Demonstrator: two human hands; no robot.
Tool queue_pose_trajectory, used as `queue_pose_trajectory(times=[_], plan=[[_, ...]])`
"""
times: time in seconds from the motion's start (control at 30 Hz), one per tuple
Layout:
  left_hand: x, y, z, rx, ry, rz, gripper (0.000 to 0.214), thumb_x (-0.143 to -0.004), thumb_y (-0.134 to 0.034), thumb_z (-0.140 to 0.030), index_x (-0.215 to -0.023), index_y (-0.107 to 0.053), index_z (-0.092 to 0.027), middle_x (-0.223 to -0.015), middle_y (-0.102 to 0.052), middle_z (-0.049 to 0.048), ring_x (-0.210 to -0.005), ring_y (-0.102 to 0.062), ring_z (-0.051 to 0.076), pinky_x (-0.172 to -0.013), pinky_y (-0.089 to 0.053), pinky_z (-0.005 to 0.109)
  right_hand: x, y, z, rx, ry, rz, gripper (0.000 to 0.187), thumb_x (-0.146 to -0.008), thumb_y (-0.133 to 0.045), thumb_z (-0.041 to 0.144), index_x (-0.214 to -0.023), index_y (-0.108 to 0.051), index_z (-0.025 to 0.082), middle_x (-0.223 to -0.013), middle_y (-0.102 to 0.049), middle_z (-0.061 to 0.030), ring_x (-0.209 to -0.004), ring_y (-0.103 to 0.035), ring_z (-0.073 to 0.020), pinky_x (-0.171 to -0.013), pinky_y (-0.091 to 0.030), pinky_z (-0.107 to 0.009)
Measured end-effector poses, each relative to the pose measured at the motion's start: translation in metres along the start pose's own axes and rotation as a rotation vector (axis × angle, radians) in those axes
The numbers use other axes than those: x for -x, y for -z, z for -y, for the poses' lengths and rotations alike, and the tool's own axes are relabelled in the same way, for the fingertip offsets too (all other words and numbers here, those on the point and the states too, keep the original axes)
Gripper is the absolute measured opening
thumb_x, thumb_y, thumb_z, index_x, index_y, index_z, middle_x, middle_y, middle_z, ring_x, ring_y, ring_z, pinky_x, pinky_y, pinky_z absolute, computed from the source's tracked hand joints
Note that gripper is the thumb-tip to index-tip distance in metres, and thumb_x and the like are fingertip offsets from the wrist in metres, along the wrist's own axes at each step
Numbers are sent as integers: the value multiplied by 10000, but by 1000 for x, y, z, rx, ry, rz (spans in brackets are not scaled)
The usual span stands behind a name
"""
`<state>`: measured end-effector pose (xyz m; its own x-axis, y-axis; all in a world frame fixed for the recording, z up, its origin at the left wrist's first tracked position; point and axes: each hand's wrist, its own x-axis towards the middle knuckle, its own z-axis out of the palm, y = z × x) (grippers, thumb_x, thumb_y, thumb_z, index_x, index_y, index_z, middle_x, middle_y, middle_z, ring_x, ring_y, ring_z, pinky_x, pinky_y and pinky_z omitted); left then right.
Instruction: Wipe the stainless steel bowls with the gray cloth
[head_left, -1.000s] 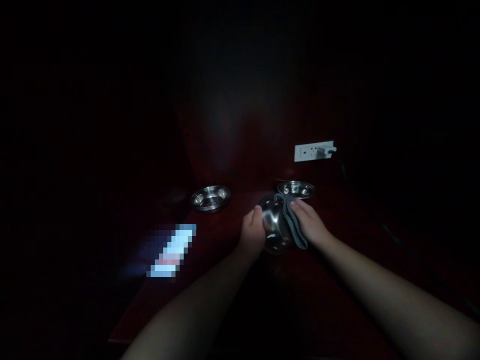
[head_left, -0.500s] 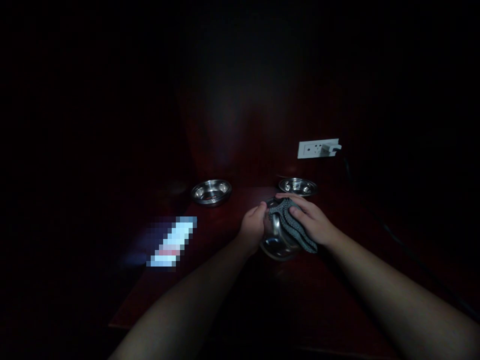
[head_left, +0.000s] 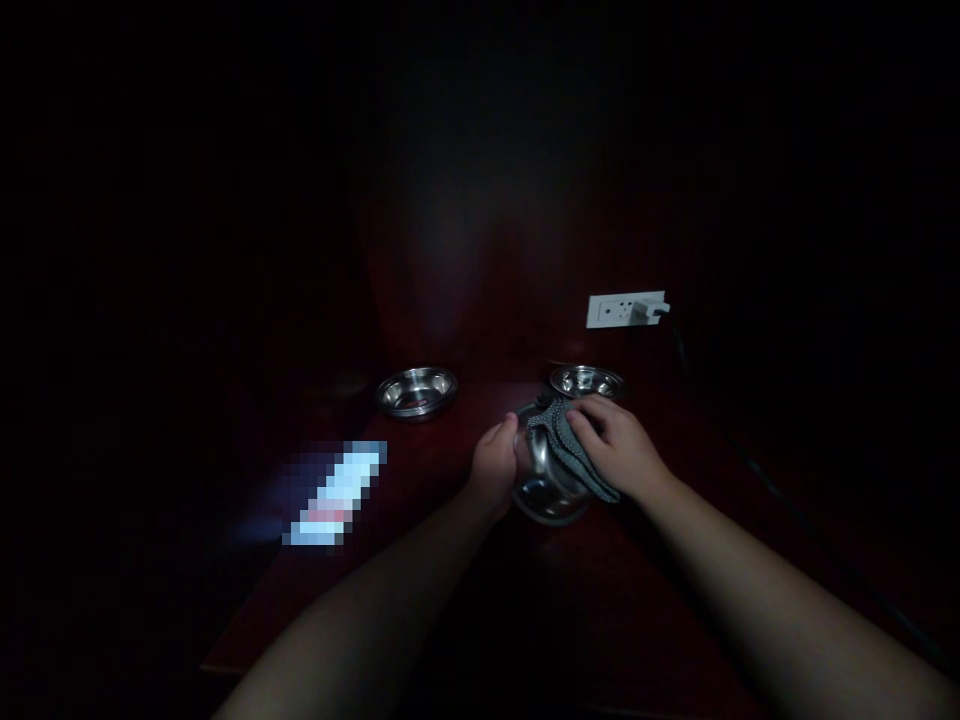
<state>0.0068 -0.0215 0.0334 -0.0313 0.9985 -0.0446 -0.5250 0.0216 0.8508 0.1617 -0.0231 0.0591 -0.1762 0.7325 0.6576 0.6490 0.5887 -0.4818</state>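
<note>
The middle bowl (head_left: 544,492), a cloth (head_left: 564,450) on it, is nearest; farther on the desk (head_left: 442,450) lie a left bowl (head_left: 416,390) and a right bowl (head_left: 586,380), with a socket (head_left: 615,311) behind the latter.

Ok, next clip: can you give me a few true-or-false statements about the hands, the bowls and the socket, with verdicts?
1. The left hand grips the held steel bowl by its edge. True.
2. The right hand is empty. False: it presses a grey cloth against the held steel bowl.
3. Two more bowls, the far left bowl and the far right bowl, sit on the table beyond the hands. True.
4. The wall socket has nothing plugged in. False: a white plug sits in its right end.
</note>
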Motion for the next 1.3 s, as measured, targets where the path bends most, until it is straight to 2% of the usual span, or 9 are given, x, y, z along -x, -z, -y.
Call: queue_pose_trajectory(times=[0.33, 0.6, 0.8, 0.9, 1.0, 1.07, 1.13, 1.2, 1.3], plan=[[7, -5, -9, 0, -3, -40, 330, -681, -637, -434, -757, -646, -113, -711, -661, 52, -614, -591, 136, -632, -448, 270, 5, -3, 1, -174, 41, 76, 378, -820, -488, 362, -1158, -543, 203, -1146, -593, -73, -1052, -539, -233, -933, -392, -388], [16, -5, -6, -17, 72, 35, 322, -685, -639, -426, -729, -661, -107, -692, -666, 63, -608, -590, 148, -631, -444, 281, 1, 7, 7, -533, -38, 224, 327, -864, -423, 380, -1041, -644, 214, -1101, -639, -47, -1054, -561, -215, -972, -380, -385], [14, -5, -9, -2, 157, 60, 252, -749, -595, -340, -798, -671, -105, -688, -675, 69, -615, -606, 156, -690, -461, 303, 2, 5, 6, -420, -64, 236, 297, -837, -486, 369, -1045, -632, 216, -1107, -627, -49, -1047, -559, -212, -958, -391, -386], [12, -4, -10, 47, 209, 112, 243, -767, -575, -315, -831, -657, -96, -713, -677, 77, -638, -617, 161, -709, -464, 304, 3, 5, 4, -415, -78, 314, 321, -836, -484, 387, -1081, -601, 215, -1081, -628, -47, -999, -577, -206, -905, -429, -379], [13, -3, -13, 147, 318, 253, 304, -799, -520, -345, -902, -639, -85, -768, -680, 101, -706, -634, 190, -769, -463, 340, 4, 4, 3, -467, -102, 381, 354, -829, -491, 408, -1112, -580, 214, -1069, -631, -46, -956, -595, -202, -859, -460, -371], [12, -1, -17, 215, 397, 381, 378, -830, -451, -390, -953, -627, -79, -807, -680, 117, -767, -641, 215, -811, -454, 371, 4, 1, 0, -478, -118, 364, 380, -816, -508, 421, -1124, -575, 209, -1087, -628, -52, -966, -592, -206, -863, -460, -374], [11, 1, -22, 256, 431, 467, 440, -847, -395, -427, -981, -621, -73, -839, -680, 126, -822, -640, 234, -845, -441, 392, 4, -3, -4, -455, -147, 274, 397, -805, -518, 439, -1117, -582, 203, -1103, -625, -57, -993, -583, -212, -893, -443, -382], [9, 2, -25, 254, 407, 474, 438, -854, -387, -422, -996, -617, -79, -863, -683, 124, -867, -636, 240, -875, -427, 398, 3, -8, -10, -425, -199, 143, 414, -801, -511, 466, -1108, -591, 199, -1100, -630, -61, -1004, -578, -219, -917, -425, -394], [7, 2, -26, 230, 360, 428, 415, -864, -385, -403, -1022, -610, -93, -900, -683, 119, -911, -628, 237, -901, -414, 399, 2, -14, -17, -418, -266, 37, 434, -790, -506, 502, -1079, -610, 195, -1062, -648, -60, -985, -585, -229, -923, -414, -413]])
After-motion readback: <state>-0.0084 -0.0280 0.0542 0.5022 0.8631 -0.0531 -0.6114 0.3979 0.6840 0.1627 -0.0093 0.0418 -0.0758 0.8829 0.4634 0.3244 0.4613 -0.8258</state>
